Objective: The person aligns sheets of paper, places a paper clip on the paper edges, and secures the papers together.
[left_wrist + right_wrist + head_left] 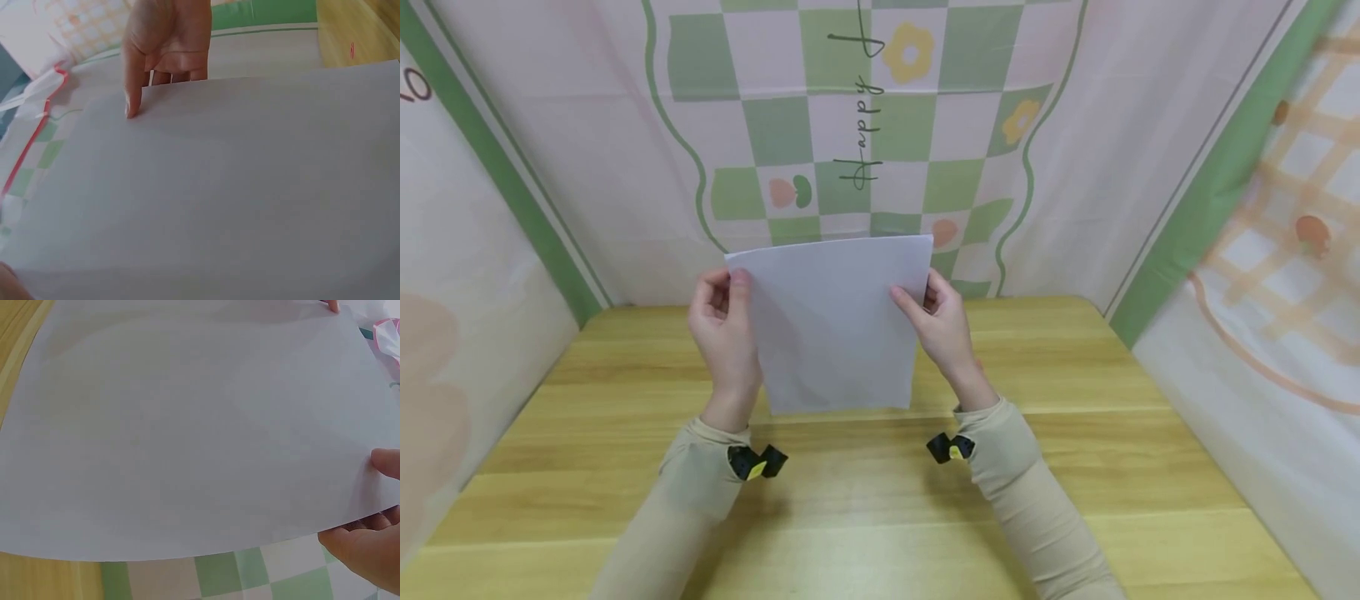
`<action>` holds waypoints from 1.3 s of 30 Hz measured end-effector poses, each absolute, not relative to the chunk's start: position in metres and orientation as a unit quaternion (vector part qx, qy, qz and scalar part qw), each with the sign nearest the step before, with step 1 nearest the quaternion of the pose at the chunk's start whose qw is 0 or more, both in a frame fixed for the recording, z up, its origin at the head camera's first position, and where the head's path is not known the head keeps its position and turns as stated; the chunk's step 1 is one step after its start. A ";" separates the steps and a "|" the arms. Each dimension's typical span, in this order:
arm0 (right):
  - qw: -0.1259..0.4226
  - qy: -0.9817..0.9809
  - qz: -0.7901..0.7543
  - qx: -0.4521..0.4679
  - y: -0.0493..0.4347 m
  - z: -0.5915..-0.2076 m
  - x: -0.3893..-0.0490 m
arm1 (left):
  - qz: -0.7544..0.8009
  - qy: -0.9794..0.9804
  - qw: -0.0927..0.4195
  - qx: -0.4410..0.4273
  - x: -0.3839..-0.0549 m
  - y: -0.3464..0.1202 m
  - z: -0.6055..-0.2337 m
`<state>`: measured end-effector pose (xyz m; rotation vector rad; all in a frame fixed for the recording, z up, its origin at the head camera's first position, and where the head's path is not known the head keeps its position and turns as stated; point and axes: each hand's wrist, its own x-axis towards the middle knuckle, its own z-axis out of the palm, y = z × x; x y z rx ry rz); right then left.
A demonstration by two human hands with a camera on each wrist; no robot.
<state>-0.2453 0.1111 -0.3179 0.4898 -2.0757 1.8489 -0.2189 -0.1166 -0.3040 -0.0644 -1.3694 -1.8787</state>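
Observation:
A blank white sheet of paper [835, 333] is held up over the table, tilted toward the head view, with its top edge slightly curved. My left hand [727, 333] pinches it near its upper left corner, the thumb lying on the near face. On the opposite side my right hand [945, 329] grips the right edge a little below the top corner, thumb in front and fingers behind. The left wrist view shows the right hand [169, 47] across the paper. In the right wrist view, the right hand [369, 544] is at the lower right. The sheet's far face is hidden.
Below the paper lies a wood-grain table [850, 500]. A checked green and white curtain [775, 125] hangs behind its far edge, and printed cloth [1262, 375] hangs at the sides. Each wrist wears a small black camera [758, 462] over a beige sleeve.

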 end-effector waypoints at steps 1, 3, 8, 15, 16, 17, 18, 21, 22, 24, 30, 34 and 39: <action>0.158 -0.726 0.647 0.170 0.112 -0.318 -0.245 | -0.746 -0.533 0.397 -0.025 -0.219 -0.117 -0.304; 0.157 -0.725 0.649 0.170 0.113 -0.319 -0.245 | -0.757 -0.519 0.397 -0.025 -0.220 -0.117 -0.303; 0.164 -0.726 0.646 0.170 0.116 -0.322 -0.245 | -0.777 -0.489 0.396 -0.024 -0.222 -0.116 -0.302; 0.172 -0.731 0.639 0.165 0.122 -0.327 -0.245 | -0.788 -0.466 0.401 -0.026 -0.222 -0.115 -0.301; 0.172 -0.733 0.637 0.164 0.123 -0.327 -0.245 | -0.790 -0.464 0.400 -0.026 -0.222 -0.115 -0.301; 0.171 -0.734 0.636 0.164 0.124 -0.328 -0.245 | -0.792 -0.462 0.399 -0.026 -0.222 -0.115 -0.301; 0.171 -0.735 0.636 0.165 0.125 -0.330 -0.245 | -0.792 -0.462 0.398 -0.026 -0.222 -0.115 -0.301; 0.167 -0.740 0.630 0.168 0.130 -0.333 -0.244 | -0.792 -0.464 0.396 -0.022 -0.222 -0.115 -0.301; 0.164 -0.741 0.629 0.169 0.131 -0.334 -0.244 | -0.792 -0.464 0.395 -0.021 -0.221 -0.116 -0.301; 0.161 -0.743 0.627 0.170 0.134 -0.336 -0.244 | -0.792 -0.465 0.395 -0.019 -0.221 -0.115 -0.301; 0.142 -0.743 0.629 0.181 0.144 -0.344 -0.245 | -0.792 -0.464 0.397 -0.019 -0.220 -0.115 -0.301; 0.132 -0.752 0.618 0.188 0.149 -0.342 -0.239 | -0.791 -0.465 0.398 -0.021 -0.220 -0.114 -0.301; 0.122 -0.769 0.600 0.183 0.154 -0.340 -0.231 | -0.791 -0.463 0.399 -0.026 -0.219 -0.114 -0.301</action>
